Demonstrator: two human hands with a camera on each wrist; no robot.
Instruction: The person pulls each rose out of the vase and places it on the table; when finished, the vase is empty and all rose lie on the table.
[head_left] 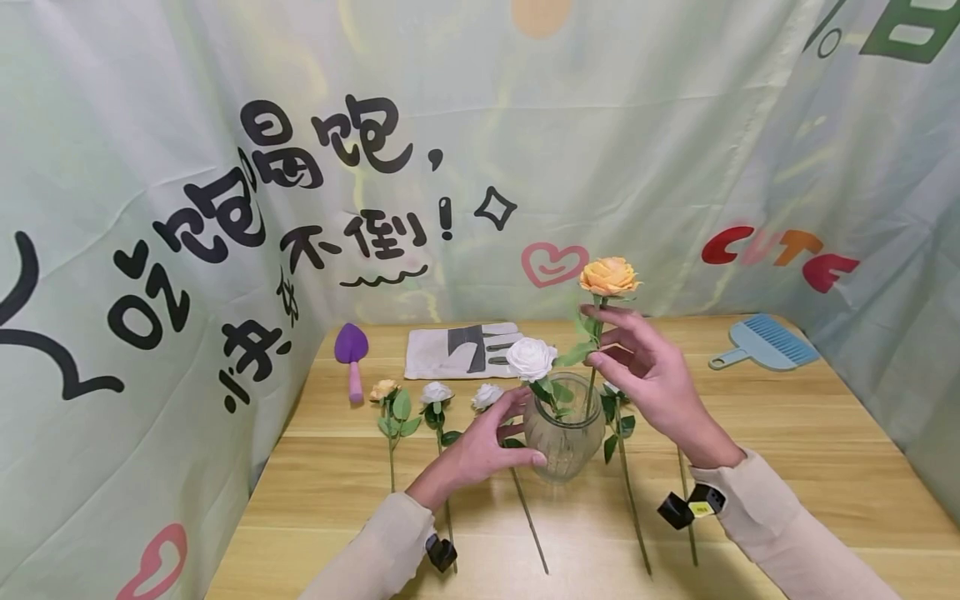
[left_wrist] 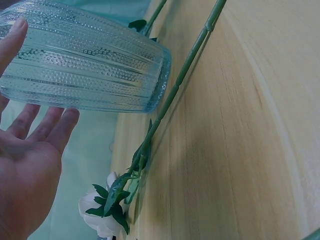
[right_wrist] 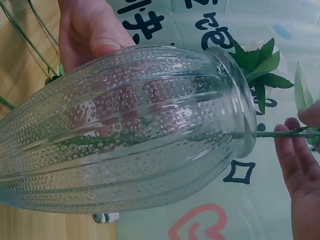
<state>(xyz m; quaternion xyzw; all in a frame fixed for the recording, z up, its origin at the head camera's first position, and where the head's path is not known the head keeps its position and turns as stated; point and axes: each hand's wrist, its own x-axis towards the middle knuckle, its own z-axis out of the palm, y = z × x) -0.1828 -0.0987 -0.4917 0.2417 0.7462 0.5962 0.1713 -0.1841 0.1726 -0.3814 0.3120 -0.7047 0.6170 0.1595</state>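
Observation:
A ribbed clear glass vase (head_left: 564,454) stands upright on the table. My left hand (head_left: 480,448) holds its left side, thumb in front and fingers around the back, as the left wrist view also shows. A white rose (head_left: 531,360) leans out of the vase's mouth to the left. Above the rim, my right hand (head_left: 651,379) pinches the leafy stem of an orange-yellow rose (head_left: 609,277) between thumb and fingers. In the right wrist view, that green stem (right_wrist: 272,134) passes through the mouth of the vase, its lower part blurred by the textured glass.
A yellow rose (head_left: 384,390) and white roses (head_left: 436,393) lie left of the vase; more stems (head_left: 632,500) lie to its right. Behind are a purple trowel (head_left: 352,354), a grey-and-white glove (head_left: 431,353) and a blue dustpan-like tool (head_left: 768,343). Printed curtains border the table.

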